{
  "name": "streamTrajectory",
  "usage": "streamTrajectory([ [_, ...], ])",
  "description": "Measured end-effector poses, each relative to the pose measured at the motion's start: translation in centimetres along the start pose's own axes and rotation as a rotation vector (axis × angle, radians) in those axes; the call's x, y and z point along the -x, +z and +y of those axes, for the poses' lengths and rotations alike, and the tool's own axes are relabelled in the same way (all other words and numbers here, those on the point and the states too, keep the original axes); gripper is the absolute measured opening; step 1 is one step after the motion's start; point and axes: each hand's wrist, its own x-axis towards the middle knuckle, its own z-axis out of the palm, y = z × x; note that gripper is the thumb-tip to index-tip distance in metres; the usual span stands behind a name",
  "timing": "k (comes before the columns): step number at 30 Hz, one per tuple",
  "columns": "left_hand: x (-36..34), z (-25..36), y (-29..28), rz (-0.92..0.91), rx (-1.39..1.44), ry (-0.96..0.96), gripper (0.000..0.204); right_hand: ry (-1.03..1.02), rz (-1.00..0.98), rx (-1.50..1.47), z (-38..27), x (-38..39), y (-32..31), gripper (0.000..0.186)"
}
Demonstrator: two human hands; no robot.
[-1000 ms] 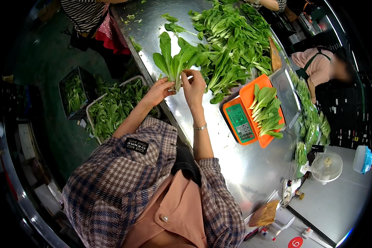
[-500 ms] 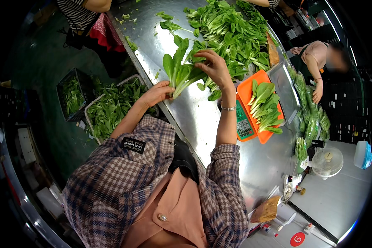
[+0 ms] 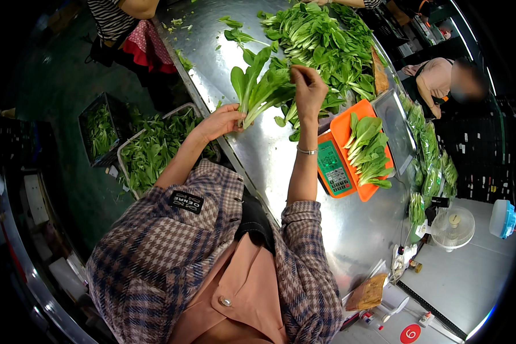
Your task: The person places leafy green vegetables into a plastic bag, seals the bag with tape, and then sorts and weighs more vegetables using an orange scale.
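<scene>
Right hand [image 3: 308, 94] moved most vs the frame a second back: it was down at the stem base by the left hand [image 3: 221, 121], now up at the leafy end. Bunch of leafy greens [image 3: 258, 94] tipped over to the right with it.

Current state: bunch is held just inside the table's left edge, roots toward that edge, leaves angled toward the pile of greens [image 3: 321, 46]. Left fingers clamped on the stem base. Right fingers drawn together at the leaf edges; can't tell if they pinch a leaf.

Containers:
- Orange tray [image 3: 339, 123]: on the scale [image 3: 333, 166], toward the right edge of the table [image 3: 264, 166]. One batch of greens [image 3: 367, 149] lies in it, some leaves poking over the rim on the near side.
- Metal pan [image 3: 394, 120]: flat, silver, just beside the tray, between it and the table's right edge.
- Pale-rimmed basket [image 3: 120, 157]: off the table's left edge, filled with loose leaves [image 3: 155, 146].
- Black crate [image 3: 120, 117]: just beside the basket, farther from the table, loose greens [image 3: 100, 129] inside.
- Clear bags [image 3: 430, 155]: lined up along the table's right edge, greens inside.

Pile covers most of the table's far right part, up to the right edge. Loose sprig [image 3: 241, 35] lies left of it, leaf scraps near the far left corner.
</scene>
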Motion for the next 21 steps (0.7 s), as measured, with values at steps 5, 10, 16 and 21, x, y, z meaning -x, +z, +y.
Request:
streamTrajectory([
  [5, 0.5, -1.2, -0.4, 0.040, -0.028, -0.086, 0.023, 0.117, 0.207, -0.313, -5.1, 0.8, 1.2, 0.012],
  [10, 1.0, -1.3, -1.1, 0.199, -0.017, 0.028, 0.023, 0.017, -0.557, 0.125, -9.7, 7.2, 4.5, 0.033],
  [16, 0.5, -1.8, 0.7, 0.466, -0.869, 0.167, 0.023, 0.423, -0.309, 0.179, 1.5, 10.5, 2.5, 0.052],
  [21, 0.4, -3.1, 3.5, 0.457, -1.201, 0.551, 0.027, 0.728, -0.194, -0.556, 3.2, 12.4, 3.9, 0.040],
])
